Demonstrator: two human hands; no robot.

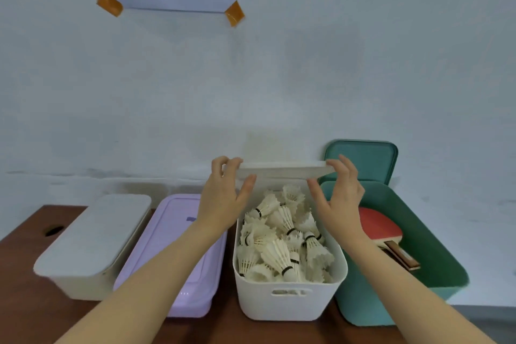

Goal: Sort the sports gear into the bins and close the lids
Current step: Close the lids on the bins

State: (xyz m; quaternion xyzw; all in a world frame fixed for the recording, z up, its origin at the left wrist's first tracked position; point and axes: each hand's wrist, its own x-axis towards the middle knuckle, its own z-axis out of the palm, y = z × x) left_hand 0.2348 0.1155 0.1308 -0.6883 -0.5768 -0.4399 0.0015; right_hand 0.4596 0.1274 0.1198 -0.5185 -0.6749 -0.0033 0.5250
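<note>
- Shuttlecocks [284, 243] fill the white bin [290, 301], which stands third from the left on the worktop [25, 313], between the purple bin [178, 257] and the green bin [402, 296].
- We hold the white lid [282, 169] with both hands above the far edge of the white bin; it is not yet on the rim.
- Our left hand [223, 201] pinches the left end of the lid, with its fingers [223, 162] curled over the top edge and the thumb below.
- Our right hand [339, 198] grips the right end in the same way, fingers on top and thumb under.
- We judge that the task is a little more than half done: the beige bin [92, 248] at the far left and the purple bin have their lids on already.
- We see a red paddle [382, 229] lying inside the green bin, which is open; its green lid [365, 160] leans against the wall [279, 78] behind it.
- What is left, as we see it: lower the white lid and press it on, then close the green bin.
- We see no loose gear on the worktop, so the sorting itself looks finished.
</note>
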